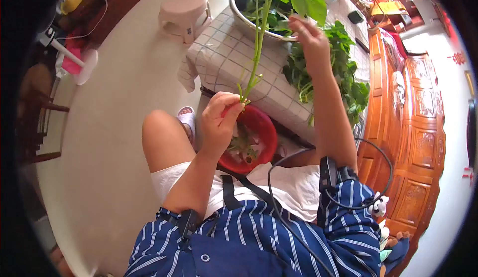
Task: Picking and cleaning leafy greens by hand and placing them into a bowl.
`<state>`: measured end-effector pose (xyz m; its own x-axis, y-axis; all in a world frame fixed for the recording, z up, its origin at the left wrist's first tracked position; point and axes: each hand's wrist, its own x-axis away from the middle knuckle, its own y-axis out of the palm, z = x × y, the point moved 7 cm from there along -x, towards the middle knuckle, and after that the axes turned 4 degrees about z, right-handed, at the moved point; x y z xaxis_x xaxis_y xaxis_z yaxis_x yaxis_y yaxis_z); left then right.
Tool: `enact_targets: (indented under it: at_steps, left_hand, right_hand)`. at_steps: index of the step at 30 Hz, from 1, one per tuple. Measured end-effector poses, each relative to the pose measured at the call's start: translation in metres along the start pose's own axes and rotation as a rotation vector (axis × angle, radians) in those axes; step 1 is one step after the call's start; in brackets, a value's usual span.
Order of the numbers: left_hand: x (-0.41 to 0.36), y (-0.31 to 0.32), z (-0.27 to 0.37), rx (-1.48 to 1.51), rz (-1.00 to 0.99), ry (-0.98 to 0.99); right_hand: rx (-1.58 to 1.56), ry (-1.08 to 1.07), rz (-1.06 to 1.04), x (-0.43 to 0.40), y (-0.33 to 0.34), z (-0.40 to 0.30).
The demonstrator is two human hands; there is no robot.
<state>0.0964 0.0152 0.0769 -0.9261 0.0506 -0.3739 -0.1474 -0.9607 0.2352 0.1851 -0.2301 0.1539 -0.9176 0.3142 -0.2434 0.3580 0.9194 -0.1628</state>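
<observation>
My left hand (221, 122) pinches the lower end of a long green leafy stem (257, 52) between thumb and fingertips. The stem rises away from me, with broad leaves at its top. My right hand (312, 39) is slightly blurred beside those upper leaves, fingertips drawn together; whether they grip a leaf is unclear. Behind the stem, a pale-rimmed basin (248, 23) holds loose green leaves. A heap of leafy greens (345, 67) lies on the table, partly behind my right forearm. Below my left hand, a red plastic basin (269, 137) between my legs contains plant scraps (244, 146).
A checked cloth (227, 52) covers the table in front of me. A pink plastic stool (185, 10) stands at its far left corner. A carved wooden bench (414, 135) runs along the right. A black cable (390, 165) loops around my right arm and over my lap.
</observation>
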Motion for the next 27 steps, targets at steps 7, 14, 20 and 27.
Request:
enact_targets:
  at_steps: [7, 14, 20, 27]
  left_hand:
    - [0.028, 0.053, -0.004, -0.070, -0.206, -0.008]
    - [0.069, 0.104, -0.018, -0.109, -0.581, 0.017]
    - [0.071, 0.107, -0.003, -0.377, -0.474, 0.118]
    - [0.091, 0.111, 0.032, -0.739, -0.371, 0.521]
  right_hand:
    - [-0.312, 0.289, -0.193, 0.121, -0.014, -0.003]
    - [-0.470, 0.259, 0.134, 0.174, -0.090, -0.003]
    - [-0.465, 0.428, 0.422, 0.230, -0.099, 0.029]
    - [-0.488, 0.412, 0.503, 0.244, -0.056, 0.055]
